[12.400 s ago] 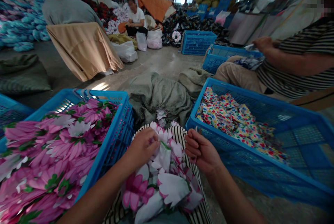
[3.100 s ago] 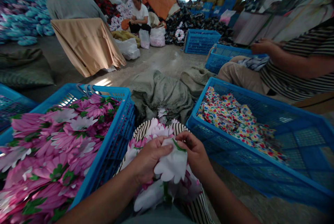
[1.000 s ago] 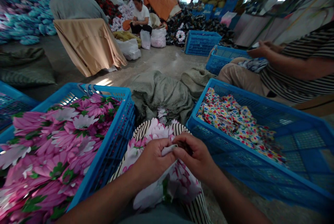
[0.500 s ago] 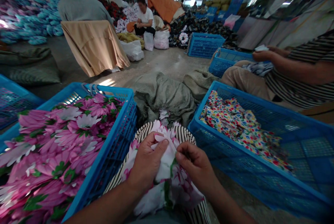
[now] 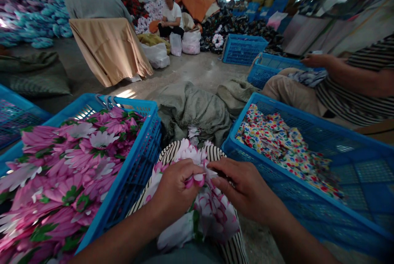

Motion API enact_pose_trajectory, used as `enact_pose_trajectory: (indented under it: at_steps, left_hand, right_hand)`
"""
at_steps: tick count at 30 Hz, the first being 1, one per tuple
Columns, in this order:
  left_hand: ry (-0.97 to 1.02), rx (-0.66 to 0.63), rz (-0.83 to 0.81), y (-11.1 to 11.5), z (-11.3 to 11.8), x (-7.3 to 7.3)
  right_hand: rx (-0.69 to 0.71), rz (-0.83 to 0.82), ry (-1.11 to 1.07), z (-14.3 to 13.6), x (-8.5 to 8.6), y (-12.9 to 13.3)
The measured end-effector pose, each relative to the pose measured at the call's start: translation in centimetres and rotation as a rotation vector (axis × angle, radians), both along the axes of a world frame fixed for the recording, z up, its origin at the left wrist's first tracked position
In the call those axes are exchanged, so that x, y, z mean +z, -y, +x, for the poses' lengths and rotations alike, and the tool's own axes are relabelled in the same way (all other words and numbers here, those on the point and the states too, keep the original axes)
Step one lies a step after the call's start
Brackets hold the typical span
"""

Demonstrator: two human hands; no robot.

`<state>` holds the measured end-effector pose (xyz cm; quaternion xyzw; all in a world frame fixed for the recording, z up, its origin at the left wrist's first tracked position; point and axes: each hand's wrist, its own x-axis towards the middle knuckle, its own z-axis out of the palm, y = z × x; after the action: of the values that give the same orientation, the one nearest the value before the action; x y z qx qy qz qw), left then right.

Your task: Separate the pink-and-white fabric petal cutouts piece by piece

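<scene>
On my lap lies a heap of white fabric flower pieces (image 5: 215, 214) with pink petal edges and some green strips. My left hand (image 5: 180, 184) is closed on one fabric flower piece (image 5: 195, 179), its pink-rimmed petals poking out past the thumb. Facing it, my right hand (image 5: 243, 184) has thumb and forefinger apart, the fingertips close to the white petals in front of the left hand. Whether those tips touch the cloth I cannot tell. Black-and-white striped cloth (image 5: 168, 153) covers my knees beneath the heap.
At left, a blue crate (image 5: 150, 120) holds pink-and-white fabric flowers (image 5: 92, 161). The blue crate at right (image 5: 295, 173) contains colourful dotted fabric (image 5: 277, 141). A grey-green sack (image 5: 197, 104) lies ahead. A person in stripes (image 5: 363, 79) sits at right; others sit farther back.
My left hand has turned over, curling its fingers round the flower piece. My right hand's pinch has opened, and the hand has shifted slightly right and up.
</scene>
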<state>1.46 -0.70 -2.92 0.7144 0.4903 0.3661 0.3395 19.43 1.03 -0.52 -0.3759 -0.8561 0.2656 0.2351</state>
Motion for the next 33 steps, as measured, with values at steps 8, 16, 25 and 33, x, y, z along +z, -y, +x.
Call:
enact_pose_trajectory:
  at_steps: [8, 16, 25, 33]
  left_hand:
    - [-0.098, -0.101, 0.112, 0.1, 0.2, -0.1]
    - [-0.117, -0.133, 0.125, 0.2, 0.1, 0.2]
    - [0.185, 0.101, -0.232, -0.3, 0.1, 0.6]
    - [0.263, 0.146, -0.308, -0.8, 0.1, 0.3]
  right_hand:
    - [0.039, -0.027, 0.017, 0.3, 0.5, -0.1]
    - [0.067, -0.073, 0.090, 0.5, 0.6, -0.1]
    - [-0.307, -0.344, -0.533, 1.3, -1.1, -0.3]
    - [-0.120, -0.511, -0.531, -1.5, -2.0, 0.4]
